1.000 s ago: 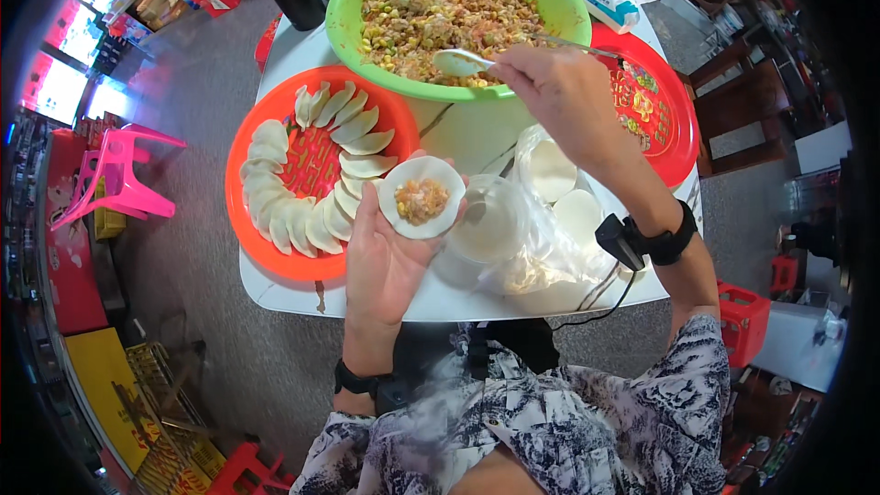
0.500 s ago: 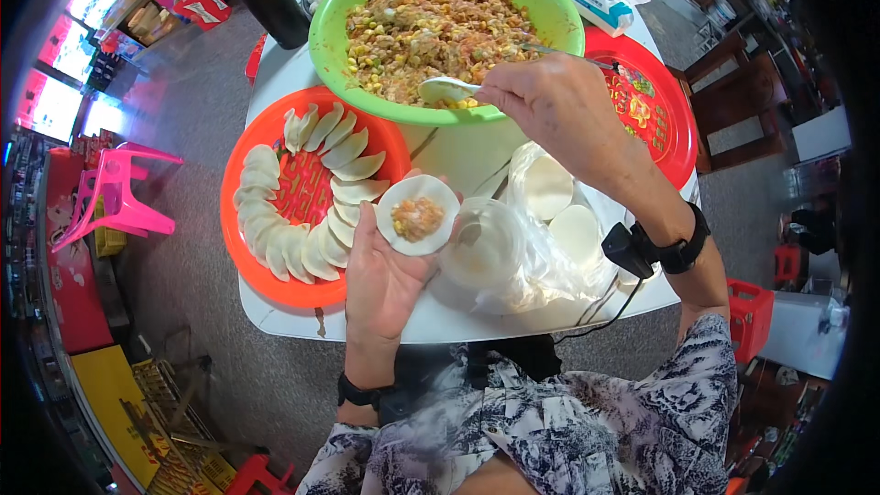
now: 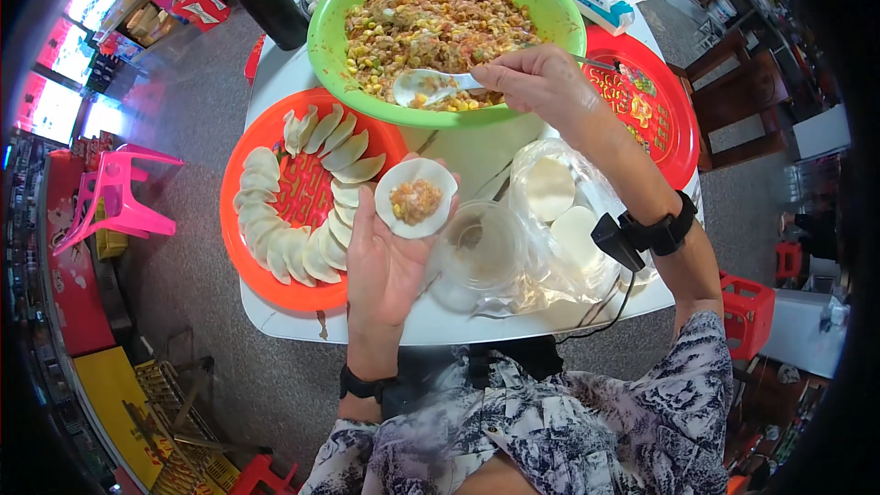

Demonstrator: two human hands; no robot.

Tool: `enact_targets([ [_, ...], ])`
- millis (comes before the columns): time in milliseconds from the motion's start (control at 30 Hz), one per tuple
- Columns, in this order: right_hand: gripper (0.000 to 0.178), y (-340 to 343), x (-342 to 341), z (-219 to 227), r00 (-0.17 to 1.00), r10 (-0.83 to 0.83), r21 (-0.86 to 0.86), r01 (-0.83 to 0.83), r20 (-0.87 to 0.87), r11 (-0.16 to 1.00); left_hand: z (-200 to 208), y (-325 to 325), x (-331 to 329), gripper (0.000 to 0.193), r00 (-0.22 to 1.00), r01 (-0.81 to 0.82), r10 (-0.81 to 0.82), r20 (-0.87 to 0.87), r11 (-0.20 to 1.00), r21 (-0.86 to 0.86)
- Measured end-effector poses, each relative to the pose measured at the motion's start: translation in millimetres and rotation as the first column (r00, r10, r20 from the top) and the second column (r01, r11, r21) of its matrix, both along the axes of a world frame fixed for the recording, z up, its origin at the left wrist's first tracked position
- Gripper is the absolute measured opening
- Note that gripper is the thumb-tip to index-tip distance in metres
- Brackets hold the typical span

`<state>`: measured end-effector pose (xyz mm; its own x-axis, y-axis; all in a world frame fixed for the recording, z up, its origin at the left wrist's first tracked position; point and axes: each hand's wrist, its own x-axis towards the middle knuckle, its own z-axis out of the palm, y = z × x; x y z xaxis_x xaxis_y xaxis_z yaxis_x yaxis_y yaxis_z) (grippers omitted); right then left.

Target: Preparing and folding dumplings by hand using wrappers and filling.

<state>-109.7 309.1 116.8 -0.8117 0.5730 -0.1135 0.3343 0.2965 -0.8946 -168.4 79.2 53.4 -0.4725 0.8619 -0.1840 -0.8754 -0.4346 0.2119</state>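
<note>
On the fingers of my left hand (image 3: 392, 266), palm up, rests a round dumpling wrapper (image 3: 392, 214) with a mound of filling (image 3: 415, 201) in its middle. My right hand (image 3: 541, 82) is closed round the handle of a white spoon (image 3: 440, 81), whose bowl lies at the near side of the filling in a large green basin (image 3: 486, 116). That basin holds a mix of meat and corn. Just left of my left hand, folded dumplings (image 3: 266, 243) lie in a ring on a red tray (image 3: 236, 252). More round wrappers (image 3: 550, 191) sit in a clear plastic bag (image 3: 541, 289).
A clear round tub (image 3: 481, 247) stands beside the bag. At the back are a black tumbler (image 3: 266, 0) and a tissue pack (image 3: 594, 0). A second red tray (image 3: 674, 128) lies right of the basin. A pink stool (image 3: 119, 197) stands on the floor at left.
My right hand has shifted slightly up and left, bringing the spoon further left over the filling in the basin. The mound on the wrapper looks larger. My left hand has barely moved.
</note>
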Motion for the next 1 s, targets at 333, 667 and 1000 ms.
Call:
enact_targets([
  [333, 0.032, 0, 7, -2, 0.992, -0.015, -0.005, 0.015, -0.126, 1.000, -10, 24, -13, 0.051, 0.991, -0.132, 0.131, -0.015, 0.990, -0.057],
  [667, 0.014, -14, -18, -25, 0.942, 0.292, 0.800, -0.046, -0.164, 0.598, -5, 18, -3, 0.053, 0.996, -0.082, 0.083, 0.038, 0.996, -0.021],
  [1000, 0.025, -6, -6, -8, 0.990, 0.134, 0.451, -0.105, -0.034, 0.886, -7, 21, -9, 0.052, 0.995, -0.097, 0.096, -0.012, 0.994, -0.054],
])
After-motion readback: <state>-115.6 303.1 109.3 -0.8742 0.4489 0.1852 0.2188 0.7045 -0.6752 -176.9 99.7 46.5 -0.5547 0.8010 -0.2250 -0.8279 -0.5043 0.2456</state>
